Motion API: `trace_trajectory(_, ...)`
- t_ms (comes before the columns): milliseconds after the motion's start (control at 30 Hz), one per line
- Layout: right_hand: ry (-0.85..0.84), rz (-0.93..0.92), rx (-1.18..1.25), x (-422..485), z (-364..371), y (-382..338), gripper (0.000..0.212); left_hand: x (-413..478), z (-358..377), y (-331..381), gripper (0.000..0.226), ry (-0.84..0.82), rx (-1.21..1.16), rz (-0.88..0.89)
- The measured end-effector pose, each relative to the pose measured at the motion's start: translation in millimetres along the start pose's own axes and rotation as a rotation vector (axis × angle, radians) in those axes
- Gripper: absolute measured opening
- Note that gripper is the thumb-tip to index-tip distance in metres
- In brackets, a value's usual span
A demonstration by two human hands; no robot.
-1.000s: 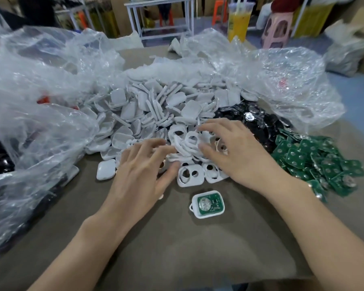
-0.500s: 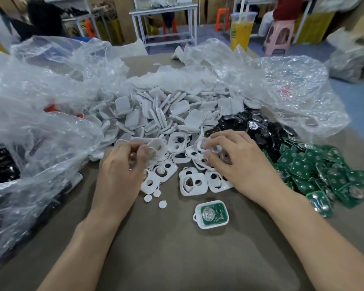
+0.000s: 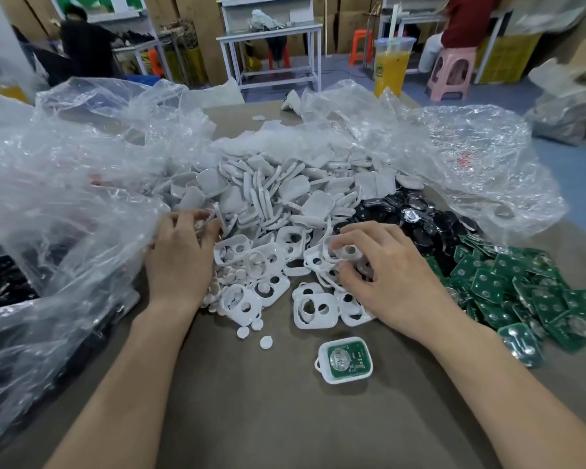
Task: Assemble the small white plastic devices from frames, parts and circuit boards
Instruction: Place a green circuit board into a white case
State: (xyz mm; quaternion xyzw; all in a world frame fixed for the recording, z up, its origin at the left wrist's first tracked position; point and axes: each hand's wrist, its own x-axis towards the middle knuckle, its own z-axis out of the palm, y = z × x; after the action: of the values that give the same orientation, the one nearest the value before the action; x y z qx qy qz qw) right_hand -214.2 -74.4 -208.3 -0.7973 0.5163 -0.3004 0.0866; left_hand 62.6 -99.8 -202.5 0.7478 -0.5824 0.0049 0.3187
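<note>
Part-picking step, judging by the hands. The left hand (image 3: 180, 265) pinches a small white plastic piece (image 3: 203, 225). The right hand (image 3: 389, 279) curls its fingers round a white two-hole plastic frame (image 3: 347, 253) in the loose pile. A white shell with green circuit board (image 3: 345, 360) lies nearer, on the brown table (image 3: 285, 418). Next: lift the frame free of its neighbours and seat the piece.

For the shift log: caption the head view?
Left hand and right hand pick through white plastic frames, green circuit boards to the right, one board-fitted casing lying nearest.
</note>
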Motion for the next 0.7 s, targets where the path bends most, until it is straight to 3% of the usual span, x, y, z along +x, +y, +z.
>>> trace_trajectory(167, 0.011, 0.007, 0.019, 0, -2, -1, 0.027, -5, -5, -6, 0.030, 0.129, -0.016, 0.145)
trace_trajectory(233, 0.041, 0.013, 0.031, -1, -4, -3, 0.027, -6, -10, -6, 0.030, 0.180, -0.162, 0.150)
trace_trajectory(333, 0.121, 0.004, 0.058, 0, -7, -7, 0.026, -11, -15, 7, 0.013, 0.198, -0.358, 0.135)
trace_trajectory(433, 0.179, -0.028, 0.133, -1, -9, -10, 0.028, -22, -16, 25, 0.007, 0.151, -0.599, 0.141)
trace_trajectory(500, 0.156, -0.029, 0.284, -2, -10, -13, 0.028, -31, -17, 36, 0.009, 0.047, -0.781, 0.141)
trace_trajectory(600, 0.054, 0.025, 0.600, -2, -12, -20, 0.036, -45, -14, 54, 0.016, -0.313, -1.172, 0.018)
trace_trajectory(700, -0.041, 0.117, 0.914, 0, -13, -26, 0.034, -52, -7, 65, 0.018, -0.571, -1.362, -0.045)
